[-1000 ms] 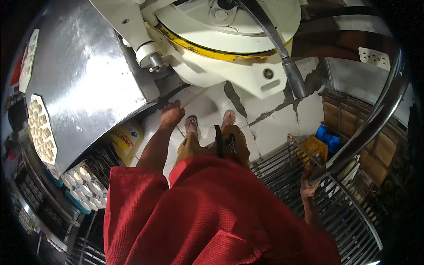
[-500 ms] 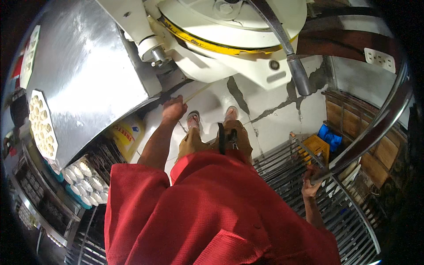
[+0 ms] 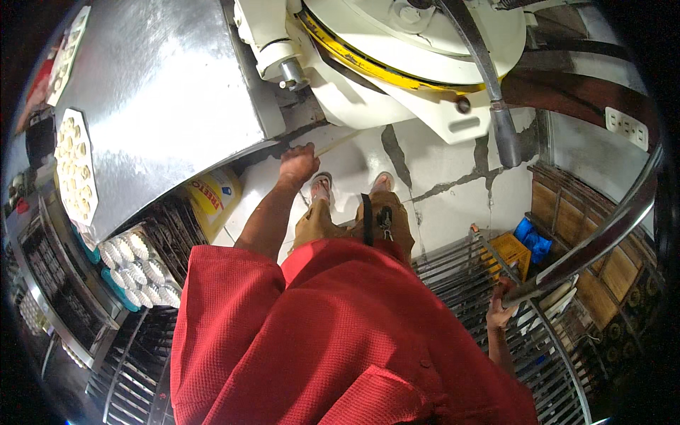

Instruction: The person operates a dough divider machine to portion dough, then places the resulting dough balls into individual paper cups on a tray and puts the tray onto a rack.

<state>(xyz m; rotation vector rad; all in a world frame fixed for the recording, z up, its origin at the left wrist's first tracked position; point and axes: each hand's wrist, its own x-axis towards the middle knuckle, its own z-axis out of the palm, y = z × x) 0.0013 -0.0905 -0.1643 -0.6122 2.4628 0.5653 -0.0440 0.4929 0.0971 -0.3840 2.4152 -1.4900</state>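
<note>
My left hand (image 3: pixel 299 163) is closed beside the corner of a steel table (image 3: pixel 163 106). A thin pale stick (image 3: pixel 338 143) sticks out from it toward the base of a large cream-white machine (image 3: pixel 425 67). That machine has a round lid, a yellow ring and a lever with a dark grip (image 3: pixel 505 134). Low on the right, my right hand (image 3: pixel 500 306) is curled around the near end of a thick, curved metal bar (image 3: pixel 588 248). Some of its fingers are hidden by the bar.
On the table's left edge lies a white tray (image 3: pixel 76 170) of small pale pieces. Fluted moulds (image 3: pixel 134 269) stand below it, near a yellow package (image 3: pixel 212 198). A slatted metal rack (image 3: pixel 453 273), a yellow crate (image 3: pixel 511 249) and a blue bag (image 3: pixel 533 241) are at right.
The view has shifted, so the table and machine sit farther right in the picture. Both hands keep nearly the same pose, the left one still beside the table corner.
</note>
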